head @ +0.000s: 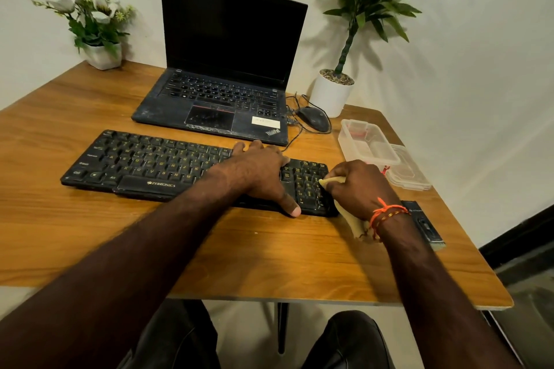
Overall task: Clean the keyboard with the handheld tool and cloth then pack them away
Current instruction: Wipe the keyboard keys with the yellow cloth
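A black keyboard (144, 163) lies across the middle of the wooden desk (90, 237). My left hand (260, 171) lies flat over its right half, fingers straight, thumb on the front edge. My right hand (359, 189) grips a yellow cloth (332, 180) and holds its tip against the number pad at the keyboard's right end; the cloth's tail hangs out below my wrist. A dark handheld cleaning tool (425, 223) lies on the desk just right of my right wrist.
An open black laptop (215, 99) stands behind the keyboard, with a wired mouse (313, 118) to its right. A clear plastic box (367, 141) and its lid (409, 172) sit at the right edge. A flower pot (103, 55) and a potted plant (331, 94) occupy the back corners.
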